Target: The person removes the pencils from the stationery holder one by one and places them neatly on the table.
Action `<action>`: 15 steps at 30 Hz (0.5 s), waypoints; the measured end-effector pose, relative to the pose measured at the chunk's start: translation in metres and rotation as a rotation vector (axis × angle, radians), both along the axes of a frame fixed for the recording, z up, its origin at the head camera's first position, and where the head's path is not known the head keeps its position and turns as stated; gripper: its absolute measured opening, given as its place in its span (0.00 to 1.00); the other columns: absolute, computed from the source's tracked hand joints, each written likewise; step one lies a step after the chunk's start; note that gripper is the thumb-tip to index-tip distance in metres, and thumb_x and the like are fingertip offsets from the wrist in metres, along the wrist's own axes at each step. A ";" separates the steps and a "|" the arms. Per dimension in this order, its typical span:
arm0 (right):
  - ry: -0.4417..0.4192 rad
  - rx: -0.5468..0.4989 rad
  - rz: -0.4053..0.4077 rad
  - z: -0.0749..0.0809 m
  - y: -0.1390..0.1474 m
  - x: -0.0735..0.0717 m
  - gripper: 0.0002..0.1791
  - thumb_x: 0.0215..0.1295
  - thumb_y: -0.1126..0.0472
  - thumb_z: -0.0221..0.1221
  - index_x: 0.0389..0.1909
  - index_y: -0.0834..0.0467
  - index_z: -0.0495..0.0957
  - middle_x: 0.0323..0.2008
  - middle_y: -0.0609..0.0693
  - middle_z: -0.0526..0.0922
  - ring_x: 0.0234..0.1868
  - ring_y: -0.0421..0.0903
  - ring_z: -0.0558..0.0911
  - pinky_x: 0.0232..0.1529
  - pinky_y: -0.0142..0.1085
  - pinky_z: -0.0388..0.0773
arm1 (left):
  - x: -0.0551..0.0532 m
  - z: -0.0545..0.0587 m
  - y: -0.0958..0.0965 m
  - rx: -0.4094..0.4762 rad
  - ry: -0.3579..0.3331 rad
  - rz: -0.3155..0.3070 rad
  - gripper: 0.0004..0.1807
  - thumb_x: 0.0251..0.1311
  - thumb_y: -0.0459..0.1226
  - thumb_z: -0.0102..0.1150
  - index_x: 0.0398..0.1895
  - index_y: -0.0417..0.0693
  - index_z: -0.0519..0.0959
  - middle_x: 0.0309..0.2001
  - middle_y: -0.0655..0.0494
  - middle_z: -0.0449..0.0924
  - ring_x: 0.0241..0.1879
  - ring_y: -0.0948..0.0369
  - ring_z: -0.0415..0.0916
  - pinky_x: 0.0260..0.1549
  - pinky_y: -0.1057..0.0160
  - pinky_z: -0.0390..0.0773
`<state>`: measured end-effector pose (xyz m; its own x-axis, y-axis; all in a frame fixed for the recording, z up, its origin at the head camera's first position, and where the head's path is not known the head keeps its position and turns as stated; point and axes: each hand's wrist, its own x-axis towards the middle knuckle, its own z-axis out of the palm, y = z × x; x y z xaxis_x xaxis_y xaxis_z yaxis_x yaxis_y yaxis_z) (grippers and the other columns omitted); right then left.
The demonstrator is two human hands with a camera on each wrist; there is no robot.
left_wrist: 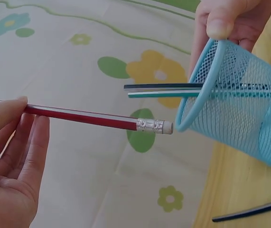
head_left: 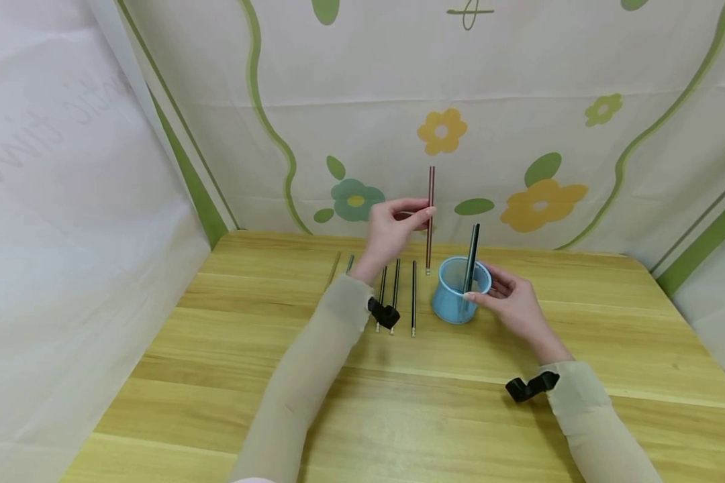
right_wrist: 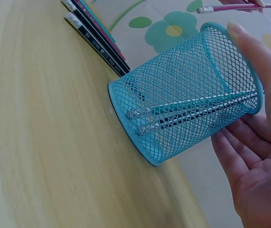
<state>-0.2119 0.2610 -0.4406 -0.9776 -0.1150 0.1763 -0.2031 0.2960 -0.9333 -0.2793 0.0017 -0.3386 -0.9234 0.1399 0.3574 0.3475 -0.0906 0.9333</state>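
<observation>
My left hand [head_left: 391,233] pinches a dark red pencil [left_wrist: 83,115] between thumb and fingers. The pencil hangs upright in the air, its white eraser end down. In the left wrist view that end is close to the rim of a light blue mesh pencil cup [head_left: 449,305]. The cup stands on the table, and my right hand [head_left: 515,305] holds it at the rim from the right, thumb toward the front. Inside lean a black pencil [left_wrist: 163,86] and a green pencil [left_wrist: 163,95], their eraser ends at the bottom in the right wrist view.
Left of the cup, several pencils lie side by side on the wooden table [head_left: 447,402], a black pencil [head_left: 413,295] nearest. Partly behind the left forearm are others, with a tan pencil [head_left: 333,270] farthest left. A flowered cloth [head_left: 374,134] hangs behind the table's back edge.
</observation>
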 end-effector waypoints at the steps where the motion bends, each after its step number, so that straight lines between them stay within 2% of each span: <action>1: 0.000 -0.001 -0.002 0.000 0.000 0.000 0.41 0.63 0.59 0.73 0.74 0.62 0.67 0.67 0.63 0.73 0.64 0.55 0.76 0.54 0.25 0.76 | 0.000 0.000 -0.002 0.004 0.000 0.005 0.12 0.62 0.36 0.72 0.46 0.41 0.88 0.39 0.52 0.88 0.36 0.54 0.86 0.40 0.61 0.87; 9: 0.006 -0.008 -0.009 -0.004 0.003 -0.002 0.41 0.62 0.58 0.73 0.73 0.63 0.68 0.67 0.64 0.73 0.62 0.46 0.79 0.54 0.26 0.77 | -0.004 -0.010 -0.022 0.007 0.025 0.054 0.12 0.61 0.37 0.73 0.45 0.43 0.88 0.39 0.51 0.87 0.36 0.54 0.86 0.40 0.59 0.87; 15: 0.002 -0.017 -0.002 -0.003 0.002 -0.002 0.41 0.62 0.59 0.73 0.73 0.63 0.67 0.67 0.64 0.72 0.63 0.48 0.78 0.54 0.25 0.76 | -0.003 -0.017 -0.033 0.017 0.003 0.086 0.11 0.60 0.35 0.73 0.45 0.43 0.87 0.41 0.52 0.87 0.37 0.54 0.86 0.39 0.59 0.87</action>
<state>-0.2136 0.2628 -0.4438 -0.9775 -0.1097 0.1800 -0.2042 0.2802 -0.9380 -0.2818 -0.0310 -0.3551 -0.9306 0.0539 0.3620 0.3576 -0.0765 0.9307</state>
